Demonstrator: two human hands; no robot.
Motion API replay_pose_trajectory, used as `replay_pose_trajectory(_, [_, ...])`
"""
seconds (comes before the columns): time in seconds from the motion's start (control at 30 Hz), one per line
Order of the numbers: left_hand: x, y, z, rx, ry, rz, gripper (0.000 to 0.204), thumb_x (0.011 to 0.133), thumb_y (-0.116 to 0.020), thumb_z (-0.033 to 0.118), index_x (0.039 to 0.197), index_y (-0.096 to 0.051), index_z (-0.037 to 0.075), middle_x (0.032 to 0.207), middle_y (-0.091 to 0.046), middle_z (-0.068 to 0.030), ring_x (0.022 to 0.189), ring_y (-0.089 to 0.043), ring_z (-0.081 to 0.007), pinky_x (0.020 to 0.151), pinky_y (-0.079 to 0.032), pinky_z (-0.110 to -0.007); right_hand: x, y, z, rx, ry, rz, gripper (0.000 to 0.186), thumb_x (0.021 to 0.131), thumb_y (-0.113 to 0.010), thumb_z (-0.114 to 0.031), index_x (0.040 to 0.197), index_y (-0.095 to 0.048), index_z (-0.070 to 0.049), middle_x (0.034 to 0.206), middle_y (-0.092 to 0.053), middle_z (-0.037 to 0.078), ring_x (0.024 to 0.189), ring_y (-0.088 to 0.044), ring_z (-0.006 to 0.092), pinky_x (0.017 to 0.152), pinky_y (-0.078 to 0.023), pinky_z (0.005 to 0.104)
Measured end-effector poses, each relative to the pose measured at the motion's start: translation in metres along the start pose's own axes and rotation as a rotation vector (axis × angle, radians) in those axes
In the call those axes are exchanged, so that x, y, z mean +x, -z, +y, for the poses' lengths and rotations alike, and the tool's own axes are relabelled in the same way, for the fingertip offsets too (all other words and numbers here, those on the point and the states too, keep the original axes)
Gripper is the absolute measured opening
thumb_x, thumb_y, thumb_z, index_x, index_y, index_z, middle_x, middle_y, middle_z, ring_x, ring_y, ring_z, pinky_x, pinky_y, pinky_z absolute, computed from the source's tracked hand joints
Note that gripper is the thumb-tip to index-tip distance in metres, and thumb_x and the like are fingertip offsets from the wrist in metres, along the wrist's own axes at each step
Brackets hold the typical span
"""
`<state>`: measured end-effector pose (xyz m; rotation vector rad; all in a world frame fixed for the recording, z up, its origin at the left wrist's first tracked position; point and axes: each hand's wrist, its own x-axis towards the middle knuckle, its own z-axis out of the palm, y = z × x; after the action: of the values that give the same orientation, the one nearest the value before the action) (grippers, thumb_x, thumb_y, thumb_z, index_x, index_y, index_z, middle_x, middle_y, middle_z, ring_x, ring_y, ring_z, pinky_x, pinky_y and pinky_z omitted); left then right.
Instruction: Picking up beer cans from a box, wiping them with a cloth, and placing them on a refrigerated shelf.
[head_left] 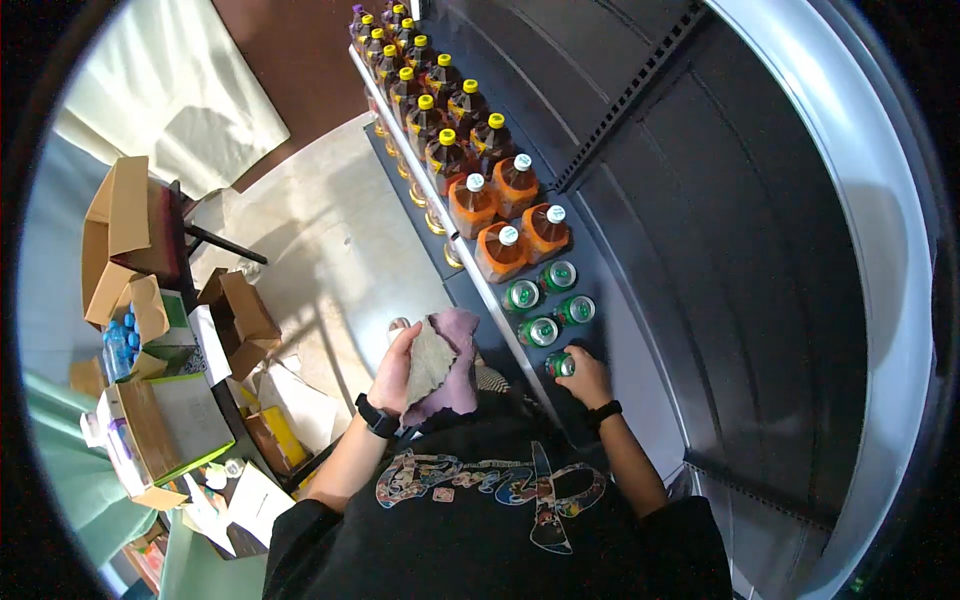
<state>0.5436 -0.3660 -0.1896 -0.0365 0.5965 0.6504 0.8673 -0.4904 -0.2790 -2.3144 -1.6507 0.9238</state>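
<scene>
My left hand (394, 372) is closed on a cloth (436, 362), grey-green on one side and purple on the other, held in front of my body. To the right, the fingers of my right hand (588, 377) are wrapped round a green drink can (559, 365) on the dark shelf. Just beyond it stand several more green cans (540, 331) with silver tops, in two rows. Behind these come several orange drink bottles (502, 250) with white caps. My right hand hides part of the can it holds.
Dark bottles (447, 158) with yellow caps fill the far shelf, along a pale front rail (420, 170). A black perforated back panel (720, 230) rises on the right. At left are open cardboard boxes (240, 318), one box holding blue-capped bottles (121, 345), and papers (262, 503).
</scene>
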Motion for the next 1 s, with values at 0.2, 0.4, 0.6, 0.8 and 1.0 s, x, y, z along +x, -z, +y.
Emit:
replay_pose_trajectory(0.2, [0.002, 0.003, 0.011, 0.029, -0.020, 0.063, 0.024, 0.094, -0.049, 0.026, 0.108, -0.054, 0.008, 0.101, -0.063, -0.0086, 0.088, -0.064, -0.0238, 0.079, -0.053, -0.036, 0.006, -0.004, -0.011, -0.107, 0.060, -0.021, 0.066, 0.065, -0.078, -0.020, 0.122, -0.045, -0.011, 0.117, -0.057, 0.015, 0.106, -0.055, 0.0343, 0.096, -0.037, 0.0516])
replay_pose_trajectory(0.4, [0.011, 0.016, 0.032, 0.043, -0.040, 0.085, 0.022, 0.094, -0.049, 0.025, 0.105, -0.054, 0.007, 0.099, -0.063, -0.0095, 0.089, -0.064, -0.0240, 0.076, -0.054, -0.037, 0.006, -0.005, -0.021, -0.146, -0.029, -0.082, 0.079, 0.063, -0.079, -0.019, 0.129, -0.036, -0.010, 0.119, -0.056, 0.017, 0.108, -0.054, 0.0351, 0.096, -0.037, 0.0497])
replay_pose_trajectory(0.6, [0.005, -0.022, 0.065, 0.070, 0.074, -0.003, 0.035, 0.096, -0.041, 0.033, 0.109, -0.059, 0.005, 0.096, -0.067, -0.0083, 0.081, -0.066, -0.0217, 0.071, -0.054, -0.031, 0.002, -0.006, -0.028, -0.135, -0.129, -0.077, 0.089, 0.062, -0.080, -0.022, 0.135, -0.032, -0.006, 0.131, -0.044, 0.024, 0.118, -0.046, 0.0384, 0.098, -0.038, 0.0426])
replay_pose_trajectory(0.8, [0.027, 0.018, 0.110, 0.069, 0.048, -0.194, 0.039, 0.096, -0.041, 0.036, 0.113, -0.056, 0.005, 0.102, -0.065, -0.0103, 0.090, -0.064, -0.0228, 0.081, -0.051, -0.036, 0.001, 0.035, -0.102, -0.047, -0.093, 0.154, 0.074, 0.070, -0.076, -0.027, 0.131, -0.041, -0.003, 0.132, -0.041, 0.027, 0.120, -0.045, 0.0379, 0.099, -0.038, 0.0416])
replay_pose_trajectory(1.0, [-0.011, -0.024, 0.158, 0.036, 0.018, -0.146, 0.046, 0.097, -0.035, 0.038, 0.116, -0.055, 0.001, 0.109, -0.063, -0.0118, 0.095, -0.063, -0.0247, 0.084, -0.050, -0.037, 0.038, 0.048, -0.234, 0.877, 0.114, -0.288, 0.055, 0.085, -0.065, -0.013, 0.132, -0.040, -0.003, 0.129, -0.049, 0.011, 0.115, -0.050, 0.0199, 0.097, -0.040, 0.0331])
